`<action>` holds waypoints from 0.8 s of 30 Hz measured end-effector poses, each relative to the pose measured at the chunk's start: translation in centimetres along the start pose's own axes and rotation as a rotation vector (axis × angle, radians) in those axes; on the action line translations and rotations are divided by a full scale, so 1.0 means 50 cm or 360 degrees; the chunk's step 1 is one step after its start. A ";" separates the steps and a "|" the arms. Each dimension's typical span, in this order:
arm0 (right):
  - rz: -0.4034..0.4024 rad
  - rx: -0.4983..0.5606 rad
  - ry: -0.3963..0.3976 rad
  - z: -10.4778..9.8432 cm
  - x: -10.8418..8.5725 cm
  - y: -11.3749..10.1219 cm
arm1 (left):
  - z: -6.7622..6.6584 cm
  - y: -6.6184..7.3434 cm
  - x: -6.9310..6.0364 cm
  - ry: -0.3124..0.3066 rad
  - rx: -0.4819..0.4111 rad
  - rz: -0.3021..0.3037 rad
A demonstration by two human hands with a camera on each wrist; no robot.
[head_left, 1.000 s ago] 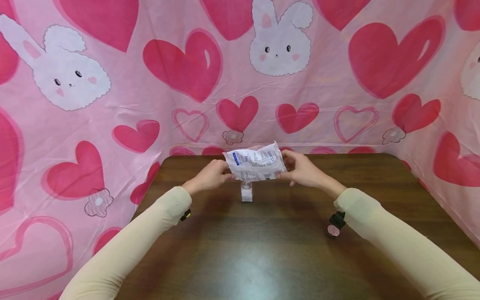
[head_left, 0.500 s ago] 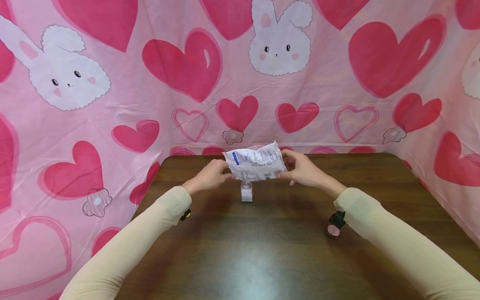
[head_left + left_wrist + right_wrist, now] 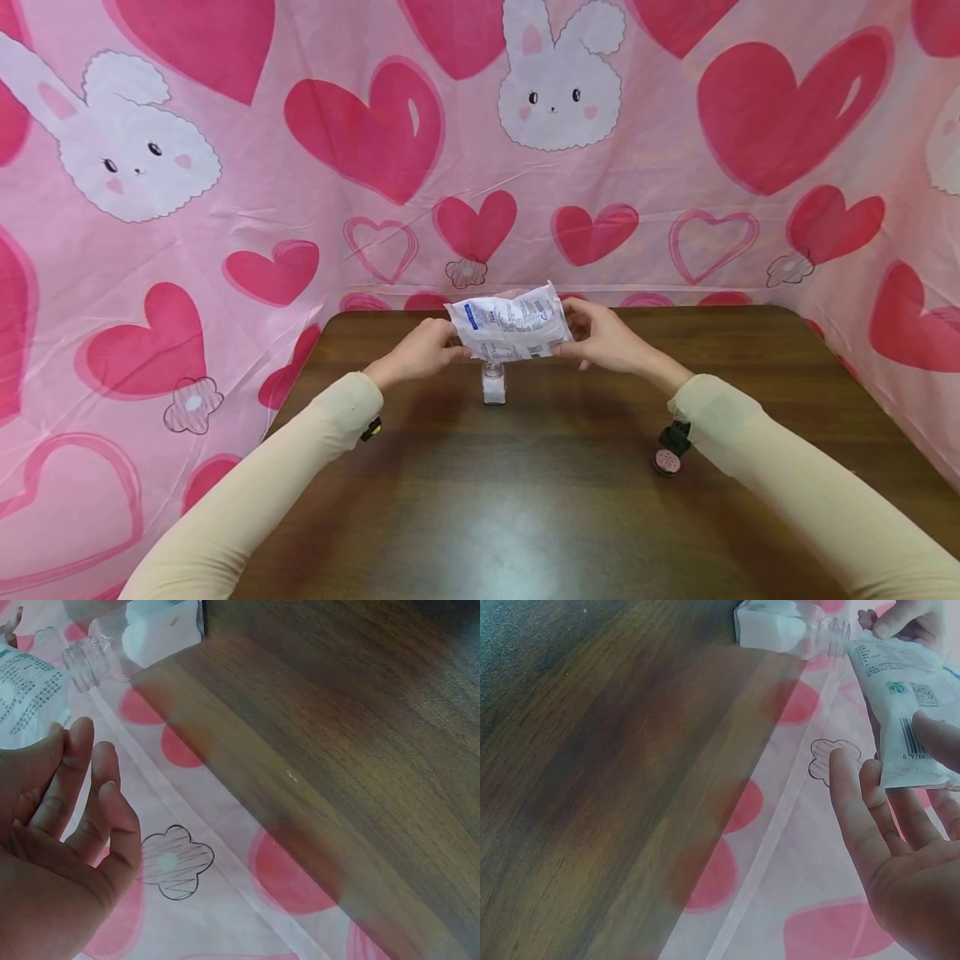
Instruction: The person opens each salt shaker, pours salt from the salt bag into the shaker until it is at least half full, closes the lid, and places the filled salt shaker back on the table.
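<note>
A white printed packet (image 3: 510, 325) with a blue label is held up between both hands, tilted over a small clear bottle (image 3: 493, 387). My left hand (image 3: 423, 348) pinches the packet's left end. At the opposite end, my right hand (image 3: 609, 337) grips it, thumb on the printed face near the barcode and fingers behind. The bottle stands on the table, with white contents visible in the right wrist view (image 3: 772, 630). Its threaded neck lies right under the packet's lower edge. Whether anything passes from packet to bottle cannot be seen.
A dark wooden table (image 3: 450, 500) stretches under the hands. Behind it hangs a pink cloth (image 3: 660, 150) printed with hearts and rabbits. Below the right cuff is a dark piece with a pink round disc (image 3: 667, 462); whether it touches the table is unclear.
</note>
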State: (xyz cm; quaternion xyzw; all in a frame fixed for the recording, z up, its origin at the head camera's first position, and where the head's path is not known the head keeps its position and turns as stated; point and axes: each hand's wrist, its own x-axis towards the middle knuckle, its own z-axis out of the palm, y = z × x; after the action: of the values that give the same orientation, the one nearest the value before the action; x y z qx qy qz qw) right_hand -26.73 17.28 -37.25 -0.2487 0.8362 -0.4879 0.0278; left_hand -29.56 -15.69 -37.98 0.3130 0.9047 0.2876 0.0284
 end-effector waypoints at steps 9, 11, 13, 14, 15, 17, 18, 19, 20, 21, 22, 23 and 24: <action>0.0002 -0.0016 0.0002 0.001 0.000 -0.001 | 0.001 0.001 -0.001 0.0007 0.0005 -0.0002; -0.0008 -0.0018 0.0003 0.000 0.000 0.000 | 0.003 0.001 -0.001 0.0005 0.0008 -0.0006; -0.0011 -0.0018 0.0003 0.000 0.000 0.002 | 0.004 0.000 0.000 0.0005 0.0014 -0.0008; -0.0013 -0.0018 0.0002 0.000 0.000 0.002 | 0.004 0.000 0.000 0.0005 0.0015 -0.0009; -0.0017 -0.0017 0.0001 0.001 0.000 0.002 | 0.004 0.000 0.000 0.0006 0.0016 -0.0009; -0.0018 -0.0017 0.0001 0.001 -0.001 0.003 | 0.005 -0.001 0.000 0.0007 0.0020 -0.0008; -0.0015 -0.0017 0.0003 0.002 -0.001 0.003 | 0.005 -0.001 0.000 0.0007 0.0023 -0.0009; -0.0014 -0.0017 0.0003 0.002 -0.001 0.003 | 0.005 -0.002 0.000 0.0007 0.0024 -0.0011; -0.0016 -0.0020 0.0002 0.002 -0.001 0.004 | 0.005 -0.002 0.000 0.0007 0.0023 -0.0012; -0.0013 -0.0019 0.0002 0.002 -0.001 0.004 | 0.006 -0.002 0.000 0.0006 0.0023 -0.0014; -0.0008 -0.0018 0.0003 0.002 -0.001 0.004 | 0.005 -0.002 0.000 0.0005 0.0020 -0.0014; -0.0002 -0.0019 0.0004 0.001 -0.001 0.004 | 0.005 -0.002 -0.001 0.0004 0.0014 -0.0014; 0.0000 -0.0018 0.0003 0.001 -0.001 0.004 | 0.005 -0.002 -0.001 0.0003 0.0010 -0.0012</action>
State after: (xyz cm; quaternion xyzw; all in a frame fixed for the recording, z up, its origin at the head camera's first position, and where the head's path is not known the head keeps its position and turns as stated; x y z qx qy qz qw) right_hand -26.75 17.33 -37.45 -0.2483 0.8391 -0.4834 0.0256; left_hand -29.54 -15.66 -38.24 0.3092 0.9068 0.2851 0.0277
